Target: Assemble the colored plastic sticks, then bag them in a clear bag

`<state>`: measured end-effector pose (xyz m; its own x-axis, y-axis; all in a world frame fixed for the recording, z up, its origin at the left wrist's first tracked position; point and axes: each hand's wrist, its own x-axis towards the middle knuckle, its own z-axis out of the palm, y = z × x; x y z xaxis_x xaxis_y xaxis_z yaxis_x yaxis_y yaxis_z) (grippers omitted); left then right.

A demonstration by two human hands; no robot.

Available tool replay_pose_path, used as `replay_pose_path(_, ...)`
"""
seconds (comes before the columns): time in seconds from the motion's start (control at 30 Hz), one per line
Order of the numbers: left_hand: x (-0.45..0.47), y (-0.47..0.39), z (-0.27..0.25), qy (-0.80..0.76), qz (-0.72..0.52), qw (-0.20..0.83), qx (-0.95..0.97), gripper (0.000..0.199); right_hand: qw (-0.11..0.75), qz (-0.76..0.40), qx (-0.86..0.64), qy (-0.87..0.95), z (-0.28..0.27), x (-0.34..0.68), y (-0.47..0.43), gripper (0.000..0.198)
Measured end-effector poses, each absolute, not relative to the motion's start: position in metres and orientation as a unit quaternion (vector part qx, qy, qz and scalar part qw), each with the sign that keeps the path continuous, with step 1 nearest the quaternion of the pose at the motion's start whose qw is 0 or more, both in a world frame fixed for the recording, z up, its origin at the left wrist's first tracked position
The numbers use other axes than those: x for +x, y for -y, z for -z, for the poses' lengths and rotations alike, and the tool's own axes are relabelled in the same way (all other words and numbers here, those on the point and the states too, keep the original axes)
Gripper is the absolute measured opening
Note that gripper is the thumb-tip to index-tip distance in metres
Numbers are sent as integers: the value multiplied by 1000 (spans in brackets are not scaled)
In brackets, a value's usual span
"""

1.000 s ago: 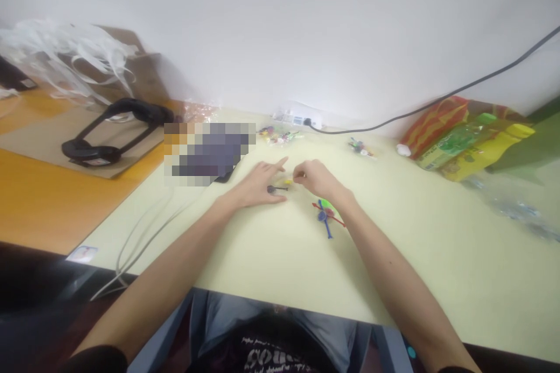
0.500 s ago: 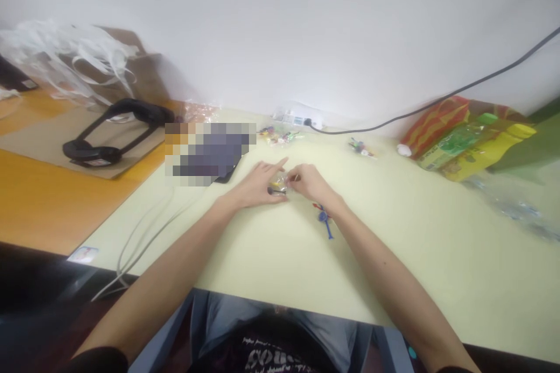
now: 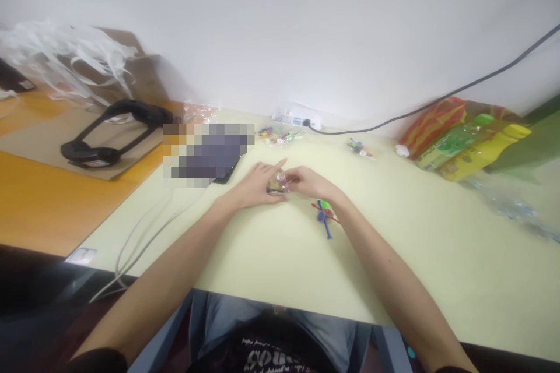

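A small clear plastic bag [image 3: 277,181] with yellow and dark bits inside lies in front of me on the table. Around its left side my left hand [image 3: 256,186] rests with thumb and index finger spread apart; whether its other fingers touch the bag is hidden. My right hand [image 3: 308,182] pinches the bag's right edge between bent fingers. Just below my right wrist sits a little plastic toy [image 3: 322,217] with blue, red and green parts, partly covered by the forearm.
Bags of colourful small parts [image 3: 280,135] lie near a white power strip [image 3: 301,115] by the wall. A dark tablet-like device [image 3: 227,170], partly pixelated, is at left, beyond it a black headset-like frame [image 3: 116,134]. Bottles [image 3: 459,145] and crumpled plastic [image 3: 516,207] are at right.
My right hand has turned slightly and its forearm has shifted right, uncovering more of the toy's green and red parts. My left hand has hardly moved.
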<state>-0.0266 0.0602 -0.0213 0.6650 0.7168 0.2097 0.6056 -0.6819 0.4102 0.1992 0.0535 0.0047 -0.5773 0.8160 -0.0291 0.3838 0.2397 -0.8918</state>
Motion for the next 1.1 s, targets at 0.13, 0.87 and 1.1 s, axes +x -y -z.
replay_pose_path(0.13,-27,-61,23,-368,-182,152,899,108,204,-410,-448,768,-3,199,-51,12)
replay_pose_path(0.87,-28,-61,23,-375,-169,168,896,109,189,-137,-592,771,-2,280,23,44)
replay_pose_path(1.1,-27,-62,25,-382,-170,187,889,108,154,-370,-575,713,-19,315,32,49)
